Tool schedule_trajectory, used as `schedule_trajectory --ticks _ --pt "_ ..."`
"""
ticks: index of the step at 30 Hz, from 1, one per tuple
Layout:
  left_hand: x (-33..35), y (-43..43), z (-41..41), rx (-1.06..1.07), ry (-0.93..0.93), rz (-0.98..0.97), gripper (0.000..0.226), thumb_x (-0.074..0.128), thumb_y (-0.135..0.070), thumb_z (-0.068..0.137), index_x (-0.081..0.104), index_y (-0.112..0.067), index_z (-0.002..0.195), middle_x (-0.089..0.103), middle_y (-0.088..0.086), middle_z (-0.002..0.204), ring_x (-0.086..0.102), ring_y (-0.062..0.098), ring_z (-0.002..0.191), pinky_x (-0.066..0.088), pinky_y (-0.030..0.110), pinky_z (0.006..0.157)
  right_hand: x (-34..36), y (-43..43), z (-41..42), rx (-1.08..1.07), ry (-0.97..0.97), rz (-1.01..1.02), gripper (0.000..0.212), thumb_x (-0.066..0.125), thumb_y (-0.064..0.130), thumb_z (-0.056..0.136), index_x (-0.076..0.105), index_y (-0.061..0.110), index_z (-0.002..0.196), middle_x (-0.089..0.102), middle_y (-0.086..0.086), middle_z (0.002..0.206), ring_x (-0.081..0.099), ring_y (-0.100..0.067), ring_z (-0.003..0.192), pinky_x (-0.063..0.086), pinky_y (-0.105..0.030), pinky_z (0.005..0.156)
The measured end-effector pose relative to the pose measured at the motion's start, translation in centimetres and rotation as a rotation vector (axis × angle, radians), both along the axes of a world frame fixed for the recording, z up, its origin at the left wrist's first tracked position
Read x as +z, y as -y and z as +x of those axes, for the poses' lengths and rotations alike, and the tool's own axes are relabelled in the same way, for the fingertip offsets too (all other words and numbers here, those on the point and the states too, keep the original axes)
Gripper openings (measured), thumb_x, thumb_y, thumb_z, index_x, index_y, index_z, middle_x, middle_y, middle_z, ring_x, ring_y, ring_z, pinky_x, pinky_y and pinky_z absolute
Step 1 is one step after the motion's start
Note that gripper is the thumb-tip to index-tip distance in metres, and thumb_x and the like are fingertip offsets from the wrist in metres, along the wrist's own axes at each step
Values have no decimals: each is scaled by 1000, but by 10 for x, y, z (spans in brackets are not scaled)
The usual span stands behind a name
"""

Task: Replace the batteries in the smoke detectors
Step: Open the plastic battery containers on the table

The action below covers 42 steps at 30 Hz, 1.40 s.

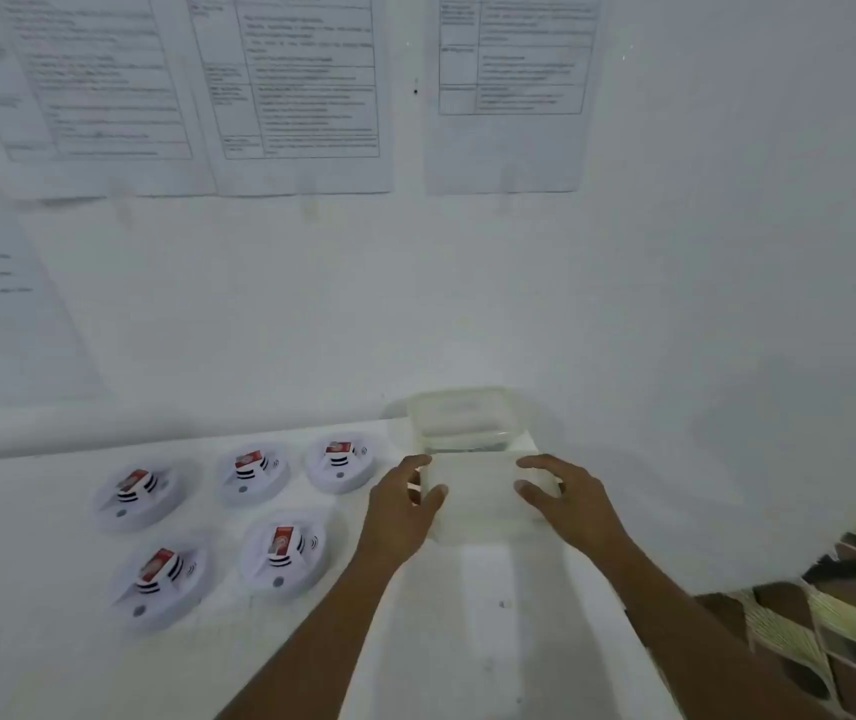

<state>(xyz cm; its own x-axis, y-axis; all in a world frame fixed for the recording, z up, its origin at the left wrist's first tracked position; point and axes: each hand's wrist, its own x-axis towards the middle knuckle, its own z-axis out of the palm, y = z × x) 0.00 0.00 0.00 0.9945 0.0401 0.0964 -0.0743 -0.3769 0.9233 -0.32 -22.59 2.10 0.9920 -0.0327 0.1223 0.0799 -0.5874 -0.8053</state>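
grip: both hands are on 1 thing. The left hand point(402, 511) is curled round the left end of a translucent white rectangular plastic box point(483, 498), thumb on the near face and fingers over the top edge. The right hand point(568, 498) does the same at the right end. So it's clamped between them, nothing spread.

box axis: long side runs hand to hand, parallel to the white wall point(675, 304) beyond the grip. It looks to be sitting on the white table point(25, 641), but blur makes that hard to call.

beyond the grip: another clear plastic tub or lid point(462, 418), against the wall. Honestly can't tell which it is, or what's inside either.

detectors: 5 round white plastic smoke detectors, all left of the grip and none touching the box. 3 are in the far row, 2 in the near row. The closest 2 are the far-row one point(341, 459) and the near-row one point(282, 550), both just beside the left hand.

detector tops: each carries a red-and-white block point(280, 543), probably the battery. Its long axis points roughly away from the person, leaning rightward on the leftmost ones.

nearer hand: the left, easily. The right has the whole box between it and the detectors.

my guess: once the box is let go, any reach goes left from the grip.
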Motion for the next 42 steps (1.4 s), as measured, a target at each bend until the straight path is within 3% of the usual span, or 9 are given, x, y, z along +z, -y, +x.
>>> schedule_trajectory --ticks 8,11,16,23,28,31,35,39,42 --pt "-13 -6 -32 -20 -92 -339 26 72 -17 86 65 -37 100 63 4 108 59 18 91 50 32 74 -14 6 -20 73 -99 284 22 76 37 82 72 40 104 62 26 121 55 -6 115 43 -16 83" --pt "-14 -2 -34 6 -44 -302 21 72 -18 86 66 -35 98 65 -7 111 58 17 106 49 35 87 -14 10 -21 117 -159 345 21 77 35 82 71 39 101 62 27 119 52 -11 121 43 -32 97" --pt "-9 -1 -36 -40 -41 -242 23 68 -17 90 64 -28 109 61 -13 118 56 14 113 47 35 96 -11 13 -26 150 -263 443 28 79 37 79 68 36 105 60 8 117 54 -32 115 50 -41 80" --pt "-5 -10 -28 -191 29 -9 22 66 -20 91 65 -26 112 34 -19 149 32 -2 134 34 29 105 -2 10 -30 25 -169 265 24 82 41 75 69 38 94 55 7 120 46 -11 117 45 -39 94" --pt "-8 -14 -33 -142 171 133 25 76 -25 82 65 -31 104 53 -13 117 48 -8 112 42 27 98 -7 1 -46 -161 -33 243 35 81 43 75 68 39 107 52 3 122 60 -12 96 49 -27 86" --pt "-6 -17 -48 -66 126 242 46 80 -46 73 59 -36 112 47 -9 104 49 -5 98 39 13 81 -15 -5 -56 -151 -34 287 30 78 45 78 69 43 106 54 9 124 63 -8 93 54 -28 85" --pt "-6 -14 -66 -121 112 361 48 67 -59 79 51 -42 121 53 -12 92 53 5 84 42 17 73 -15 -19 -63 -40 -133 377 27 78 46 77 69 47 103 63 9 117 67 -8 91 58 -36 85" --pt "1 -9 -56 -15 28 163 41 63 -48 87 55 -33 124 55 -3 106 60 7 84 47 19 74 -8 -30 -59 10 -176 407 25 75 44 81 68 48 105 62 7 115 66 -6 94 56 -31 82" --pt "7 -3 -46 -54 -78 85 39 62 -44 90 54 -34 128 55 -3 122 60 16 100 51 31 90 -1 -34 -52 39 -189 388 25 74 40 83 68 48 106 63 7 115 63 -11 100 53 -28 82"
